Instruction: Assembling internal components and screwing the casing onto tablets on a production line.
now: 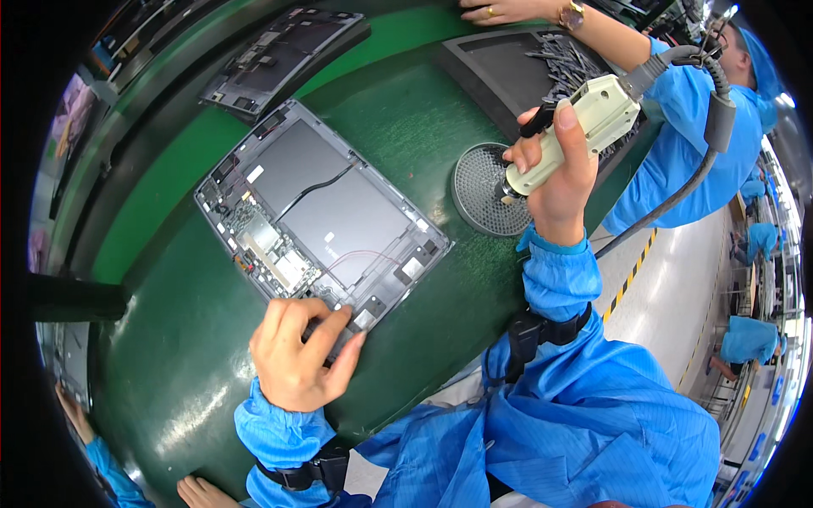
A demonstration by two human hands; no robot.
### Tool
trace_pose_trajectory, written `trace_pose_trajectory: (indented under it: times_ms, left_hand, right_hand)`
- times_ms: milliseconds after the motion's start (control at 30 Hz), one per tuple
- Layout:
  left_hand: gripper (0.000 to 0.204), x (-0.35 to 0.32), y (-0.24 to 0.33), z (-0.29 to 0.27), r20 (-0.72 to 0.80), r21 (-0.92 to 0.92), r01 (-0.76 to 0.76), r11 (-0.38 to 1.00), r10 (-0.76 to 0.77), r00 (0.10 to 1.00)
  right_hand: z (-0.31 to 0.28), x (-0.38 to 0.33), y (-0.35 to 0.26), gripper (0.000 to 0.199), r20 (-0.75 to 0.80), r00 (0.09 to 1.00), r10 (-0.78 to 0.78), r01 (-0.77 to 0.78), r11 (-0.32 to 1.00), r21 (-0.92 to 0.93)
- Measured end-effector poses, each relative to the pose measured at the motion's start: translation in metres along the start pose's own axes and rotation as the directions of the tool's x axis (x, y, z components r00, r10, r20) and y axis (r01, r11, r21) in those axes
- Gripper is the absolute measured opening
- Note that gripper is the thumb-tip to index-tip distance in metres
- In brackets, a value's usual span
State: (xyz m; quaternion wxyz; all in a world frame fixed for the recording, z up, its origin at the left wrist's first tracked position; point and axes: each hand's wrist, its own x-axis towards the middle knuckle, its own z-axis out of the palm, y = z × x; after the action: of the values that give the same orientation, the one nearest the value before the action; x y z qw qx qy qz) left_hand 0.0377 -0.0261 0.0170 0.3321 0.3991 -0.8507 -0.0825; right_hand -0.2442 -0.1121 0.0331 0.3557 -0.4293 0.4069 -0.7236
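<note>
An opened tablet housing lies at an angle on the green work surface, with its circuit board, a black cable and thin wires showing. My left hand grips the housing's near corner, its fingers bent and the thumb at the edge. In my right hand is a pale electric screwdriver, held off the surface. Its front end points down to the left, over a round perforated screw tray; the bit's tip is hard to make out.
Another opened tablet housing lies at the far left. A black mat carries a heap of dark strips near a co-worker's arm. The screwdriver's grey cable hangs at the right. Other people's hands rest at the lower left.
</note>
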Motion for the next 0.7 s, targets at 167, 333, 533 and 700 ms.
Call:
trace_pose_trajectory:
  times_ms: [167,333,533,700]
  left_hand:
    - [0.023,-0.008,-0.012,0.002,-0.051,-0.028,0.030,0.999,-0.031,0.998]
    - [0.023,-0.012,-0.018,0.001,-0.072,-0.107,0.025,0.994,-0.032,0.997]
    - [0.021,-0.019,-0.024,0.006,-0.076,-0.157,0.068,0.985,-0.081,0.994]
    - [0.021,-0.025,-0.029,0.010,-0.112,-0.174,0.069,0.982,-0.090,0.990]
  right_hand:
    - [0.001,0.002,0.002,0.040,-0.012,1.000,-0.007,0.007,1.000,0.005]
    - [-0.002,0.004,-0.027,0.044,0.213,0.977,0.020,-0.085,0.950,0.299]
    - [0.056,-0.044,-0.020,0.064,0.708,0.705,-0.038,-0.341,0.857,0.386]
    - [0.102,-0.088,-0.013,0.072,0.701,0.713,-0.001,-0.361,0.856,0.369]
